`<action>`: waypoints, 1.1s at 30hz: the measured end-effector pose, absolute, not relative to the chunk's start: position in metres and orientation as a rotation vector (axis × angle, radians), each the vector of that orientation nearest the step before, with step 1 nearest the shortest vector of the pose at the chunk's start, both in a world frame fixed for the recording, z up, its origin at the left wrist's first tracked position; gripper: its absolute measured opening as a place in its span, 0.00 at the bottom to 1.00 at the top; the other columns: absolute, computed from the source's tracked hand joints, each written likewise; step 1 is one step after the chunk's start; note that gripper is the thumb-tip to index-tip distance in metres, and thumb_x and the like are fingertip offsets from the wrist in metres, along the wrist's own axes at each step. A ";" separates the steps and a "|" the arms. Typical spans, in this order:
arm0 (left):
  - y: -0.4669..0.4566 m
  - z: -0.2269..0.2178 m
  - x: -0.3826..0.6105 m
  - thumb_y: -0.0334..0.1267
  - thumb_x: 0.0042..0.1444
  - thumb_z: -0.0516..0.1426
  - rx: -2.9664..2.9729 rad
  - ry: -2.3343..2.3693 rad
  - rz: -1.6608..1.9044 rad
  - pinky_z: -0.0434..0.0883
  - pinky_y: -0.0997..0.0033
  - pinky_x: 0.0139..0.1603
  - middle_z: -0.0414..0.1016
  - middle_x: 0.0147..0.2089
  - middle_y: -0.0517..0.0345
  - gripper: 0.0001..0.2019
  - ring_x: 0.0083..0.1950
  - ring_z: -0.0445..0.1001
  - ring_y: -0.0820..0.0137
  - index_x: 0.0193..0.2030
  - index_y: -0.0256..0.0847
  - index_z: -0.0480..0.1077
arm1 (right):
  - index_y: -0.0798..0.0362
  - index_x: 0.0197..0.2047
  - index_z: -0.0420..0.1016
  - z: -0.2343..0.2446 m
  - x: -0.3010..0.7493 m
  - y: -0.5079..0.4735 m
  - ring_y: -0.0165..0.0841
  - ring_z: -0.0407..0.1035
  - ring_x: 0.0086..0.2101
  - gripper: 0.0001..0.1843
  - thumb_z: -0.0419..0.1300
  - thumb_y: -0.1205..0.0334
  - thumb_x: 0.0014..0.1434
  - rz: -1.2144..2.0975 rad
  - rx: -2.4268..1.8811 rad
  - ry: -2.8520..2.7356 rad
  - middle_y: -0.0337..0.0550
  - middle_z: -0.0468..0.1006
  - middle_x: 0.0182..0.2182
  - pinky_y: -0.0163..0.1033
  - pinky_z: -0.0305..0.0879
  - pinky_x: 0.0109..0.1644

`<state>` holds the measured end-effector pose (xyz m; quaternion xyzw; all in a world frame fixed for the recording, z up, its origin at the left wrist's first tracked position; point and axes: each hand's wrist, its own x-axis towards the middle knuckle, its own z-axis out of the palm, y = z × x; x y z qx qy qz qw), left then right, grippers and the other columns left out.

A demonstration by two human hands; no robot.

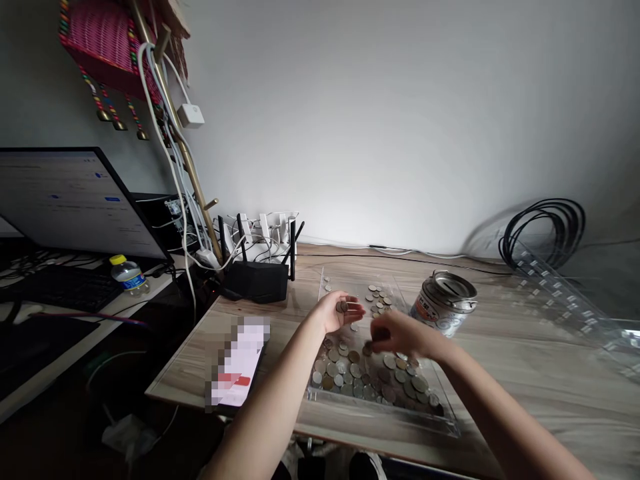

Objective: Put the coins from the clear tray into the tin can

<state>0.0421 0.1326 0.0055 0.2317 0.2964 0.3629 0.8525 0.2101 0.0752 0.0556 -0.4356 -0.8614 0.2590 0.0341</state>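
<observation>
left hand cupped open, coins in palm; right hand fingers pinched, possibly on one, over tray

Single head view, looking forward and down, close over wooden desk

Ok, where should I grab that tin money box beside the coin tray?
Probably wrap the tin money box around its round side wall, just under the lid rim, coming from its right, where the table is bare. It sits tilted, and the tray and right hand crowd its left.
</observation>
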 end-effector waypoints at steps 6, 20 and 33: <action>0.133 0.010 0.041 0.32 0.51 0.50 0.427 0.642 0.751 0.65 0.79 0.19 0.64 0.19 0.60 0.05 0.18 0.63 0.78 0.27 0.34 0.63 | 0.55 0.32 0.71 0.071 0.167 0.105 0.27 0.60 0.23 0.12 0.56 0.57 0.46 0.300 -1.448 -2.353 0.40 0.72 0.24 0.31 0.50 0.25; 0.145 -0.001 0.027 0.33 0.51 0.47 0.172 0.525 1.022 0.42 0.82 0.12 0.53 0.16 0.65 0.08 0.13 0.49 0.82 0.22 0.37 0.57 | 0.62 0.49 0.62 0.017 0.114 0.040 0.42 0.63 0.41 0.38 0.63 0.49 0.36 0.575 -1.428 -2.657 0.56 0.66 0.44 0.42 0.60 0.42; 0.142 0.002 0.030 0.30 0.53 0.45 0.070 0.531 1.123 0.65 0.79 0.24 0.64 0.21 0.54 0.09 0.23 0.67 0.76 0.26 0.33 0.63 | 0.59 0.26 0.70 0.026 0.107 0.036 0.26 0.60 0.22 0.07 0.55 0.67 0.39 0.721 -1.216 -2.855 0.41 0.72 0.22 0.29 0.52 0.22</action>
